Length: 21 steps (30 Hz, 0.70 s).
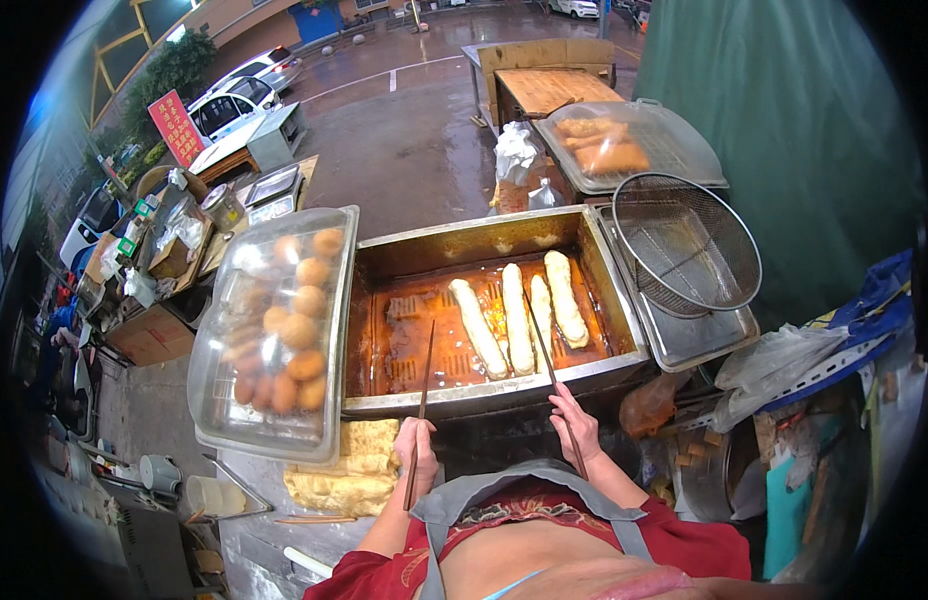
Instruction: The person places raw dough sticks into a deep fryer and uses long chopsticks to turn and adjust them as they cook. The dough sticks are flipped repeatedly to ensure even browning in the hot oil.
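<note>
My left hand (417,450) grips a long wooden chopstick (426,382) that points up over the front rim of a metal deep fryer (464,244). A second long chopstick (540,337) is in my right hand (574,426), its tip among the dough sticks. Several pale fried dough sticks (475,326) float side by side in the hot oil (411,322), in the right half of the fryer. Bubbles show between them. Below my left hand, folded raw dough (340,480) lies on the worktop (242,517).
A clear-lidded tray (276,360) of round fried balls stands left of the fryer. On the right, a wire strainer basket (685,247) rests over a metal tray (696,334). Another covered tray (629,146) holds fried pieces behind it. Thin sticks (317,519) lie near the dough.
</note>
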Tool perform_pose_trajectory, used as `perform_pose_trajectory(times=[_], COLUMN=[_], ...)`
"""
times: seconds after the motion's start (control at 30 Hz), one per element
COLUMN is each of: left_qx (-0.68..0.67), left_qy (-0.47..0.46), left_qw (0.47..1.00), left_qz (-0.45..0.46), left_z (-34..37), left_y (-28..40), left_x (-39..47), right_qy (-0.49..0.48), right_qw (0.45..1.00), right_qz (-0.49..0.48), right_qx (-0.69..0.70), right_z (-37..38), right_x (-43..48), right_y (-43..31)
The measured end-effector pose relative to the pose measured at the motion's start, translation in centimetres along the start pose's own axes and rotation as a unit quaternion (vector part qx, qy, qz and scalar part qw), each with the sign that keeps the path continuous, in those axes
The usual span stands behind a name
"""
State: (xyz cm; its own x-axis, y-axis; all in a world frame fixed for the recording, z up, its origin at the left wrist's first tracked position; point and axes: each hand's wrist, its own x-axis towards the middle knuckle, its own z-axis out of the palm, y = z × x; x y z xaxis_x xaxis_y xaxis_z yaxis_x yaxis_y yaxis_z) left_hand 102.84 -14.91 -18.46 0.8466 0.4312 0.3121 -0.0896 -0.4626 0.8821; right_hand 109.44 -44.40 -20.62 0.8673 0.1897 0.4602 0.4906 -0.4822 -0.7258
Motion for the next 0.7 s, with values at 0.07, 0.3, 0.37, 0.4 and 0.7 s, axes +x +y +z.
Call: perform_pose_trajectory(times=[0.07,0.3,0.37,0.4,0.7], left_qx=[-0.001,-0.012,-0.013,-0.012,-0.01], left_qy=[0.004,0.008,0.012,0.014,0.01], left_qw=[1.0,1.0,1.0,1.0,1.0], left_qz=[0.002,-0.014,-0.006,-0.003,-0.017], left_z=[0.1,0.4,0.6,0.6,1.4], left_y=[0.1,0.4,0.4,0.4,0.2], left_x=[0.0,0.3,0.3,0.4,0.8], right_qy=[0.0,0.003,0.006,0.004,-0.002], right_qw=[1.0,1.0,1.0,1.0,1.0], right_qz=[0.004,-0.01,-0.011,-0.011,-0.003], right_qx=[0.005,-0.008,-0.003,-0.008,0.004], right_z=[0.0,-0.1,-0.1,-0.2,-0.4], right_x=[-0.1,0.0,0.0,0.0,0.3], right_y=[0.0,0.2,0.2,0.2,0.3])
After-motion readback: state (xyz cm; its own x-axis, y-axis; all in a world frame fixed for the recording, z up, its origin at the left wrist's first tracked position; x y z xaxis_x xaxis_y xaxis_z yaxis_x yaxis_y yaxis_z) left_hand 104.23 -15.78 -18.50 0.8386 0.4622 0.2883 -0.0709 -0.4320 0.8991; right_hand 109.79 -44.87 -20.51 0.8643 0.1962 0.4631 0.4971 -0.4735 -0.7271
